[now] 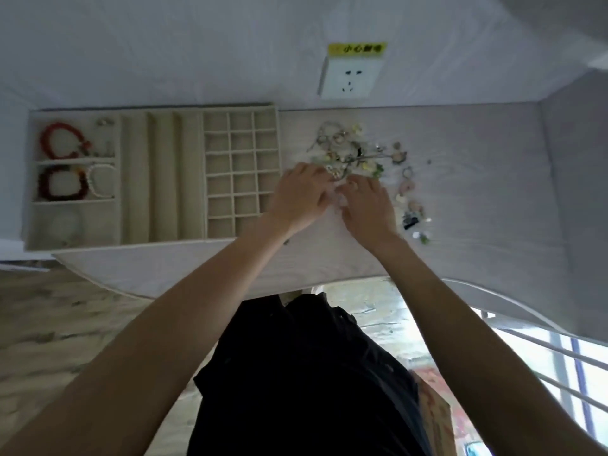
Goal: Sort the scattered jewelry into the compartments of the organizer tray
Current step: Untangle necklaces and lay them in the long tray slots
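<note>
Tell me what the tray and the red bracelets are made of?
The organizer tray looks covered in beige velvety fabric: matte, no shine, soft-edged dividers. The red bracelets seem to be strung beads, perhaps stone or glass, judging by their bumpy outline; the picture is too blurry to be sure.

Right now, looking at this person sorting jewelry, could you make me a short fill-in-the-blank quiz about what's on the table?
1. The organizer tray lies to the ____ of the jewelry pile.
2. The bright red bracelet sits in a compartment at the tray's far-____ corner.
3. The white bracelet shares its compartment with a dark ____ one.
4. The left hand and right hand meet at the pile's ____ edge.

Missing words: left; left; red; near
</note>
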`<action>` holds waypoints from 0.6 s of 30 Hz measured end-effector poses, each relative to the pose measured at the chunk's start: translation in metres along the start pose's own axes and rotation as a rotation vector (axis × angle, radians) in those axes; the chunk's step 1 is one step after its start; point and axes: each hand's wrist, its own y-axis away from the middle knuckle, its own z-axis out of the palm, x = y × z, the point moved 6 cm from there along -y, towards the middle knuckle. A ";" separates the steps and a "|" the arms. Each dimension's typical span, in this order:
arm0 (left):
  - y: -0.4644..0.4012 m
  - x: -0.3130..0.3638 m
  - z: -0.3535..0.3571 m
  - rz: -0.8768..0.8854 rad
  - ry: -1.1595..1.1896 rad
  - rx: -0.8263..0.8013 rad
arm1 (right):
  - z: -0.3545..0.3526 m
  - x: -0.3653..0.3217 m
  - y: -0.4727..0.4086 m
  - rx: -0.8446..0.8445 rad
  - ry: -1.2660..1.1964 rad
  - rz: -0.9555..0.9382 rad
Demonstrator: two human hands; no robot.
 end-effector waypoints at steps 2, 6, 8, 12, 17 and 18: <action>-0.005 -0.004 0.014 -0.046 -0.072 -0.058 | 0.000 0.013 -0.001 -0.003 -0.040 -0.043; 0.000 -0.009 0.020 -0.028 -0.092 -0.023 | -0.002 0.040 0.008 0.073 -0.259 -0.105; 0.001 -0.009 0.019 -0.022 -0.092 -0.005 | -0.005 0.056 0.015 0.132 -0.392 -0.059; 0.001 -0.010 0.024 -0.048 -0.098 0.015 | -0.011 0.089 0.031 0.200 -0.443 0.163; 0.002 -0.007 0.029 -0.120 -0.074 0.010 | -0.008 0.106 0.053 0.136 -0.407 0.291; 0.002 -0.006 0.027 -0.128 -0.078 0.019 | -0.007 0.106 0.055 0.134 -0.402 0.286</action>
